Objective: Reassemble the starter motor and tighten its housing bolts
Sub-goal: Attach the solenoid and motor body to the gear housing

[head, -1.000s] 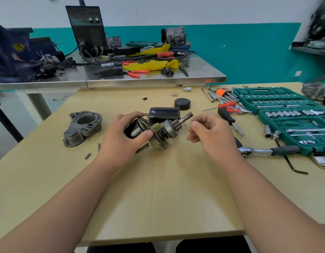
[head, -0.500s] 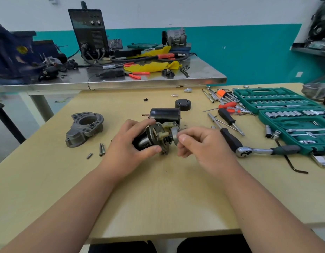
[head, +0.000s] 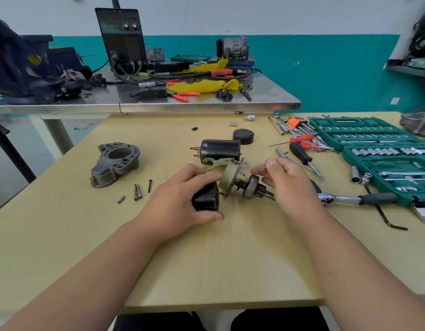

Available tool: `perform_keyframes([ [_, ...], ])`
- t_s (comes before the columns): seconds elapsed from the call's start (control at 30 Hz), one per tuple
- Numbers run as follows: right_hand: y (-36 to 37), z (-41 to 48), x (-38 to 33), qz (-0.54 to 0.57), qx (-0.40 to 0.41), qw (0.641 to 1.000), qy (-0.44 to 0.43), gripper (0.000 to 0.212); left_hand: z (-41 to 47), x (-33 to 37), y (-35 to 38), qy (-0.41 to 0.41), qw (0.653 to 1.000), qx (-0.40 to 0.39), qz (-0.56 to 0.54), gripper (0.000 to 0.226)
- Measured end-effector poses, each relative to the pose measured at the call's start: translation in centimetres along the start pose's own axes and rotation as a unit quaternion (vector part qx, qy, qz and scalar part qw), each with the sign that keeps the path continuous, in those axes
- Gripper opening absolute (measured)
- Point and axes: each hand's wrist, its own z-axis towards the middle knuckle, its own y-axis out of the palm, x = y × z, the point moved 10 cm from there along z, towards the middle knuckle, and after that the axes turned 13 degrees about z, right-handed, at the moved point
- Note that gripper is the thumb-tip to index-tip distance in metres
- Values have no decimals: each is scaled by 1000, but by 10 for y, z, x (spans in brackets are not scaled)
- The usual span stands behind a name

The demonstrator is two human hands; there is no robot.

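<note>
Starter motor (head: 227, 180) in pieces: grey cast-metal nose housing (head: 116, 163) and loose dark bolts (head: 137, 192) lie left of the left hand (head: 180, 206), which grips the black cylindrical body (head: 205, 199); right hand (head: 288, 185) pinches the steel pinion shaft (head: 251, 189). Housing fitting and bolt tightening apparently remain.

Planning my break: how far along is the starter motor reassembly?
Early. Done: pinion assembly sits against the motor body. In hand: left hand grips that body, right hand is at the assembly's shaft end. Left: grey housing lies apart, bolts loose beside it, ratchet lying unused.
</note>
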Motion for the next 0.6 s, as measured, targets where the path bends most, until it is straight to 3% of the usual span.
perform_keyframes([
  [0.13,3,5,9,28,-15,999,14,35,-1,-14,5,-38,999,-16,-22,77],
  [0.33,22,14,3,10,-20,1000,-4,40,-4,-4,11,-5,998,-55,10,74],
  [0.5,0,-2,-28,-22,54,993,-104,24,-7,-1,12,3,998,-60,8,71],
  [0.6,4,-18,-8,35,-12,999,-18,20,-6,-1,7,0,999,-40,11,70],
])
